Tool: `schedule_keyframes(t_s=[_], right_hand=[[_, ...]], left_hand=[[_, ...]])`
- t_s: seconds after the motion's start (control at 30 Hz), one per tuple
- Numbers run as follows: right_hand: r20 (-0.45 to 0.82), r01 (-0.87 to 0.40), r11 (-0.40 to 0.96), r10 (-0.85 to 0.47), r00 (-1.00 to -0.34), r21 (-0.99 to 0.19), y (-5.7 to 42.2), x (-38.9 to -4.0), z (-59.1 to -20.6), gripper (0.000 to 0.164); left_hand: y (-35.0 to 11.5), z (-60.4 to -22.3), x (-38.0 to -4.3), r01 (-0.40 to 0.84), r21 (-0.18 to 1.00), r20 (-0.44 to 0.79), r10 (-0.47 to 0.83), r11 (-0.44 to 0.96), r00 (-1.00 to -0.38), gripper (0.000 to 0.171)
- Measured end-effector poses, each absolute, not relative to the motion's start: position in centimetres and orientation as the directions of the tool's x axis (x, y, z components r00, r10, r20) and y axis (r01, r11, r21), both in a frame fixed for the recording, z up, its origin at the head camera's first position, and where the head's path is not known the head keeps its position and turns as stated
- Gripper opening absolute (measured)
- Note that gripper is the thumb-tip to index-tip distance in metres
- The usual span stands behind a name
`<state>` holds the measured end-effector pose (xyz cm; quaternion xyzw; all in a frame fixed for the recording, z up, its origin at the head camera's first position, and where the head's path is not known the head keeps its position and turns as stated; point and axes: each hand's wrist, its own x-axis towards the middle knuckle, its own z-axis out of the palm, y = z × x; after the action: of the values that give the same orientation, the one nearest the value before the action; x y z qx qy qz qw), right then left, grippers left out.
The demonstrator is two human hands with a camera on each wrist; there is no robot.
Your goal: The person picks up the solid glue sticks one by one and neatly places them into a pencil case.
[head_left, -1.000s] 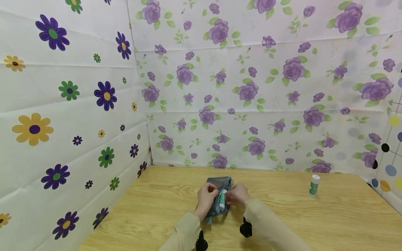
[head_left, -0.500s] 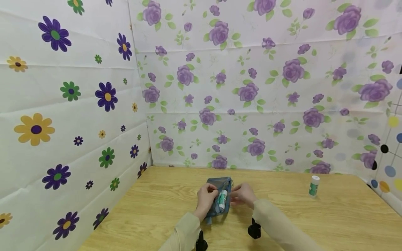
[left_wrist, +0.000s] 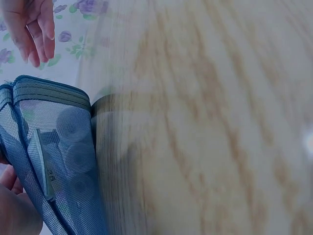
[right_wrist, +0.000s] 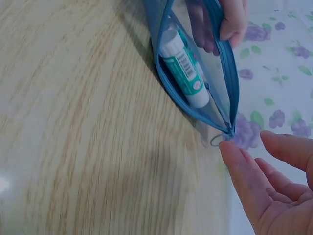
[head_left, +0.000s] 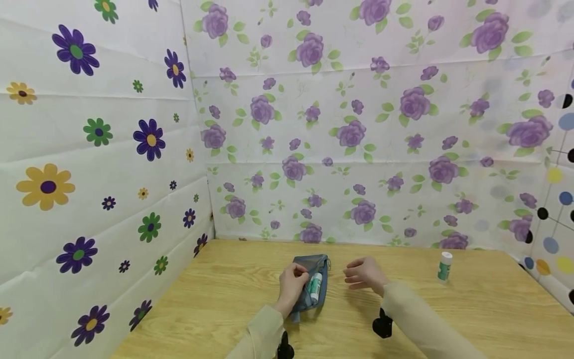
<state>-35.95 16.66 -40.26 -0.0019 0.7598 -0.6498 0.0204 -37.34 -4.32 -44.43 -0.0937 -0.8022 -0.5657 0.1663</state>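
Note:
A blue mesh zipper pouch lies on the table, its mouth held apart by my left hand, which pinches one edge. Inside rests a white and green glue stick, its barcode label facing up in the right wrist view. Several round pale ends show dimly through the mesh in the left wrist view. My right hand hovers right of the pouch, fingers extended and holding nothing. Another glue stick stands upright farther right on the table.
The wood-grain table runs back to a flowered cloth wall. A second patterned cloth closes off the left side, and a dotted one the right. A thin cord loop hangs at the pouch's zipper end.
My right hand has let go of the glue stick in the pouch and moved away to the right. The left hand keeps its pinch on the pouch edge.

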Motion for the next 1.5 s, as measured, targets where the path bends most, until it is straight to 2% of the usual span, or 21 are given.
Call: schedule_keyframes(t_s=[0.43, 0.8, 1.5], right_hand=[[-0.025, 0.019, 0.168, -0.034, -0.999, -0.986, 19.6, -35.5, -39.7, 0.033], [-0.018, 0.01, 0.237, -0.029, -0.999, -0.971, 22.3, -35.3, -39.5, 0.041], [-0.033, 0.033, 0.303, 0.005, -0.999, -0.952, 28.1, -34.0, -39.3, 0.043]], left_hand=[[-4.3, -44.5, -37.3, 0.327, 0.878, 0.363, -0.041, 0.351, -0.931, 0.006], [-4.3, -44.6, -37.5, 0.334, 0.877, 0.369, -0.037, 0.344, -0.929, 0.005], [-4.2, -44.9, -37.6, 0.339, 0.874, 0.372, -0.031, 0.349, -0.928, 0.006]])
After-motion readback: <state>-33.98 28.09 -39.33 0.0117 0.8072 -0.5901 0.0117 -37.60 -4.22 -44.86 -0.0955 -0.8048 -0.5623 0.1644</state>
